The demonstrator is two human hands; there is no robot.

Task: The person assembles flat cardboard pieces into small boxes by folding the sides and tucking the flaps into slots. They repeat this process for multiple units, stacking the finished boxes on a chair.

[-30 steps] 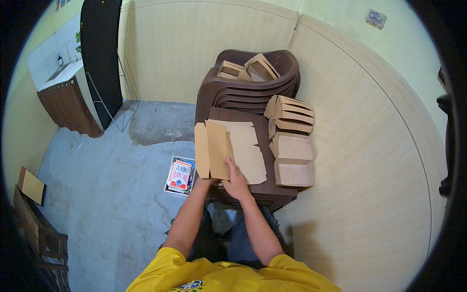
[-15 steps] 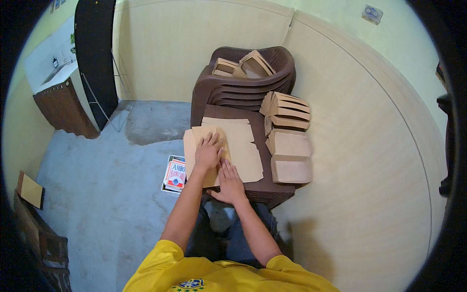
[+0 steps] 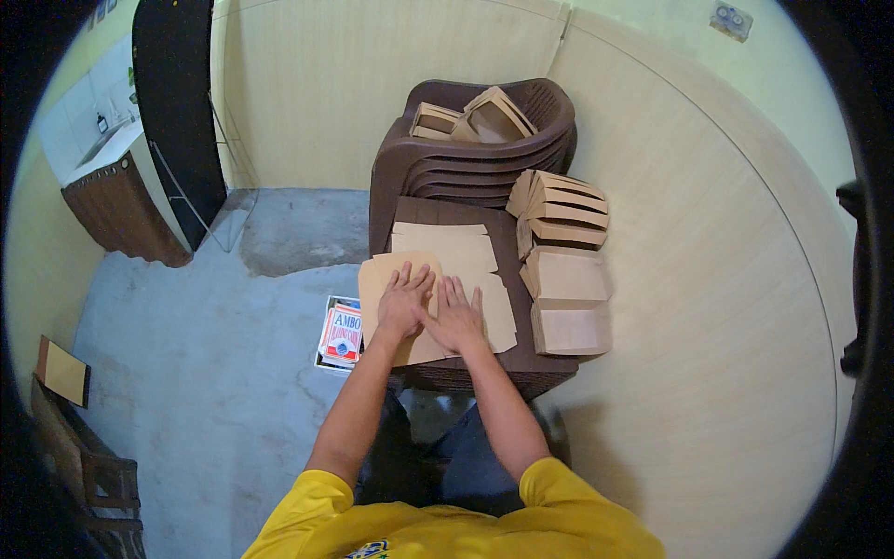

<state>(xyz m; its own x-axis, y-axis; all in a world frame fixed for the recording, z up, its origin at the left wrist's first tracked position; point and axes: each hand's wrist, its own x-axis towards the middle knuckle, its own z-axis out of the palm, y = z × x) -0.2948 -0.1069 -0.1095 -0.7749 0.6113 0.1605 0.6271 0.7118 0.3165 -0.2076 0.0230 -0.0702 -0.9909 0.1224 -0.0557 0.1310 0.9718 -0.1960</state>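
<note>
Two hands: both lie palm down, side by side, on one flat tan paper sheet [image 3: 410,321].
Landmark: dark brown plastic counter [image 3: 484,368], a low square surface in front of the seated person.
Left hand [image 3: 403,303]: flat on the tan sheet at the counter's near-left part; grip spread out, fingers straight, clasping nothing.
Right hand [image 3: 456,317]: just beside the left hand, touching it at the thumb side, pressing the same sheet; grip likewise flat and unclenched.
Tan sheet: lies on the counter's left half, its left edge hanging past the counter's rim.
Stack of flat tan paper pieces [image 3: 447,247]: on the counter beyond the hands, toward its far side, partly under the pressed sheet.
Folded brown paper bags [image 3: 568,298]: two lying flat along the counter's right side.
Fanned bundle of brown paper bags [image 3: 559,210]: at the counter's far-right corner, standing on edge.
Stacked dark brown plastic chairs [image 3: 475,163]: directly behind the counter, holding more brown bags in the top seat.
Red and white printed box [image 3: 341,331]: on the grey concrete floor, just left of the counter.
</note>
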